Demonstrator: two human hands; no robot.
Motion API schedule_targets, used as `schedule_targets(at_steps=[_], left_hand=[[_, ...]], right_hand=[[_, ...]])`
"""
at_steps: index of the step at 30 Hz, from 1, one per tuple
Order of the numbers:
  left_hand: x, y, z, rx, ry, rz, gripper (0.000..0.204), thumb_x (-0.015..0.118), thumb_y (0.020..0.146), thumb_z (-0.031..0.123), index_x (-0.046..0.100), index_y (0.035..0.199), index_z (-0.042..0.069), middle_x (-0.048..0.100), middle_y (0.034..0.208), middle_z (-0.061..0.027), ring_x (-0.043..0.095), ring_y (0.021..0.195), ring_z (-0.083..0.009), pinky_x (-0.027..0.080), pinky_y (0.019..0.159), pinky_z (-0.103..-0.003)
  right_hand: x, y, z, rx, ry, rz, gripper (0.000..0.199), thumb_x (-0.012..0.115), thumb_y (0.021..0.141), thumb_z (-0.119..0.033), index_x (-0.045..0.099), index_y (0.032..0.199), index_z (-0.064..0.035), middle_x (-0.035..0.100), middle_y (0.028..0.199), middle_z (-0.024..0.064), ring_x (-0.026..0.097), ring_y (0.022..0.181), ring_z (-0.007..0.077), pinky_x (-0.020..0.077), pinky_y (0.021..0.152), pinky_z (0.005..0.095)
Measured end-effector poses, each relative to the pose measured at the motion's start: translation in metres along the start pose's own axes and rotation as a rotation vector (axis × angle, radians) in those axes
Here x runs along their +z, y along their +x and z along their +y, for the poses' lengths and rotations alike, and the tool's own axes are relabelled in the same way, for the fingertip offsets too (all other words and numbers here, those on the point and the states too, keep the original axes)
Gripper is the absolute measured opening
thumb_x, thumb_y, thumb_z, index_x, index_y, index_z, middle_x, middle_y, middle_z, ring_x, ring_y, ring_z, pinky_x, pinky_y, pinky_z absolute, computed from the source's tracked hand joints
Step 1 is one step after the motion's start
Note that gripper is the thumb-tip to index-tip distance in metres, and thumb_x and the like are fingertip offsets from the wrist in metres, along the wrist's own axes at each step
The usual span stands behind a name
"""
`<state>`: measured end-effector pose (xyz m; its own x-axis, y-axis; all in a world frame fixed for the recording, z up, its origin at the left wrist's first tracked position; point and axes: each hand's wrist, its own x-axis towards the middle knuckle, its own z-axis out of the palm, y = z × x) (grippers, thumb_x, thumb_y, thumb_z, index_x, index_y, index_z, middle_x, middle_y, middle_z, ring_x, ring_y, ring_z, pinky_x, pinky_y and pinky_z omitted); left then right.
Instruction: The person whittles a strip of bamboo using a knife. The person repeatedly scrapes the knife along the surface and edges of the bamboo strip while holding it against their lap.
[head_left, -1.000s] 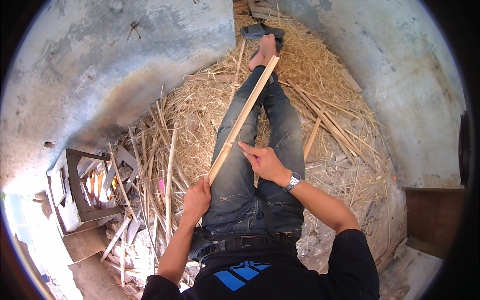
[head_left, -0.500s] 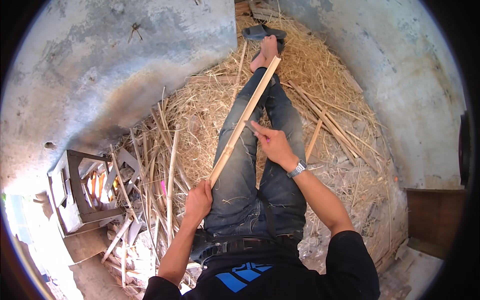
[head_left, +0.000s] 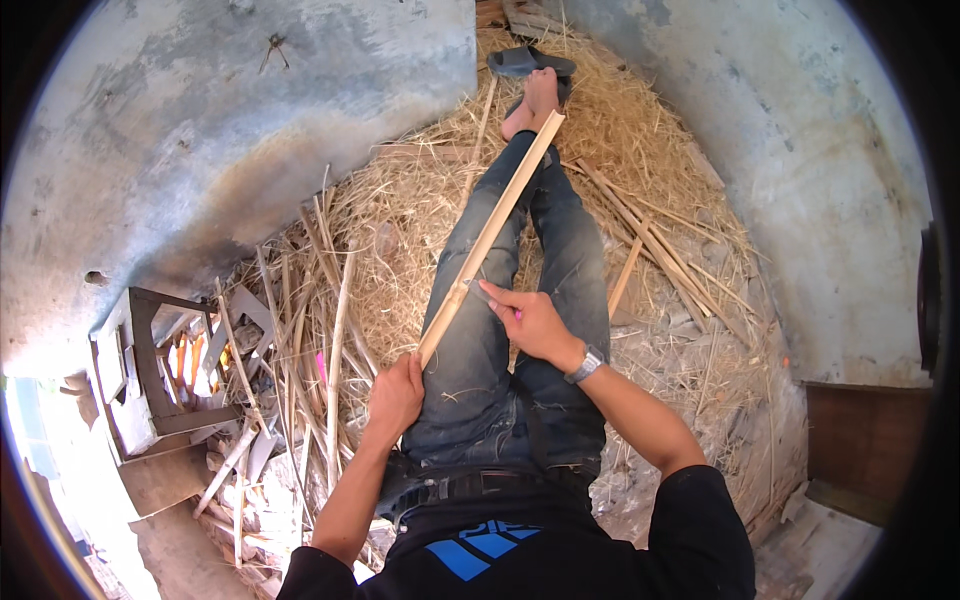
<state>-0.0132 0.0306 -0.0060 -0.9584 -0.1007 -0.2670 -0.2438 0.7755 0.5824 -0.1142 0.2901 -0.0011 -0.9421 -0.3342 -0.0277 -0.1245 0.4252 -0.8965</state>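
A long split bamboo strip (head_left: 505, 205) lies slantwise across my outstretched legs, its far end over my ankles. My left hand (head_left: 397, 398) is closed round its near end beside my left thigh. A short knife (head_left: 481, 292) is gripped in my right hand (head_left: 538, 325), its blade against the strip's right edge near a node. A bit of pink shows at the knife's handle under my fingers; the rest of the handle is hidden.
Straw-like bamboo shavings (head_left: 620, 120) cover the floor around my legs. Loose bamboo sticks (head_left: 340, 350) lie to the left, more strips (head_left: 670, 255) to the right. A broken box-like frame (head_left: 150, 375) stands at left. Grey walls (head_left: 250, 120) enclose the space; dark sandals (head_left: 530, 62) lie by my feet.
My right hand has drawn the knife toward me along the bamboo strip, down to about the node. My left hand keeps its hold on the near end.
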Motion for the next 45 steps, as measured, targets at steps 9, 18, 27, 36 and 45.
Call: schedule_targets(at_steps=[9, 18, 27, 36, 45], left_hand=[[-0.002, 0.001, 0.003, -0.006, -0.002, 0.015, 0.036, 0.048, 0.110, 0.031, 0.061, 0.093, 0.003, 0.064, 0.074, -0.0330, 0.062, 0.073, -0.0584, 0.049, 0.066, -0.064], [-0.003, -0.002, 0.007, -0.016, 0.087, 0.024, 0.034, 0.047, 0.111, 0.033, 0.060, 0.096, 0.005, 0.065, 0.073, -0.0313, 0.065, 0.072, -0.0562, 0.052, 0.066, -0.063], [0.000, -0.007, 0.012, 0.030, 0.213, 0.100, 0.032, 0.048, 0.110, 0.035, 0.058, 0.096, 0.008, 0.066, 0.069, -0.0275, 0.067, 0.066, -0.0520, 0.054, 0.062, -0.062], [0.000, 0.001, 0.011, -0.007, 0.112, 0.059, 0.036, 0.046, 0.111, 0.034, 0.060, 0.094, 0.005, 0.066, 0.072, -0.0298, 0.067, 0.072, -0.0534, 0.053, 0.066, -0.062], [-0.006, 0.015, -0.036, -0.251, -0.752, -0.421, 0.053, 0.047, 0.112, 0.045, 0.053, 0.078, 0.006, 0.044, 0.051, -0.0043, 0.038, 0.038, -0.0204, 0.032, 0.042, -0.033]], right_hand=[[-0.020, 0.037, 0.030, 0.157, 0.252, 0.086, 0.036, 0.065, 0.105, -0.016, 0.068, 0.141, -0.0123, 0.064, 0.081, -0.0053, 0.047, 0.071, 0.0028, 0.0443, 0.065, 0.0233], [-0.019, 0.053, 0.019, -0.187, 0.020, 0.393, 0.037, 0.074, 0.096, -0.025, 0.073, 0.127, -0.0047, 0.078, 0.095, 0.0165, 0.062, 0.065, 0.0173, 0.0520, 0.067, 0.0315], [0.008, 0.057, -0.001, 0.036, -0.043, 0.192, 0.039, 0.083, 0.084, -0.034, 0.068, 0.076, 0.0007, 0.063, 0.060, 0.0139, 0.061, 0.052, 0.0256, 0.0466, 0.054, 0.0394], [0.011, 0.037, -0.028, 0.037, 0.003, -0.007, 0.030, 0.077, 0.089, -0.026, 0.066, 0.081, 0.0011, 0.064, 0.066, 0.0169, 0.063, 0.060, 0.0348, 0.0473, 0.059, 0.0432], [0.010, 0.018, -0.041, -0.011, 0.081, 0.129, 0.036, 0.071, 0.098, -0.033, 0.065, 0.085, 0.0000, 0.059, 0.064, 0.0138, 0.059, 0.058, 0.0276, 0.0450, 0.058, 0.0400]])
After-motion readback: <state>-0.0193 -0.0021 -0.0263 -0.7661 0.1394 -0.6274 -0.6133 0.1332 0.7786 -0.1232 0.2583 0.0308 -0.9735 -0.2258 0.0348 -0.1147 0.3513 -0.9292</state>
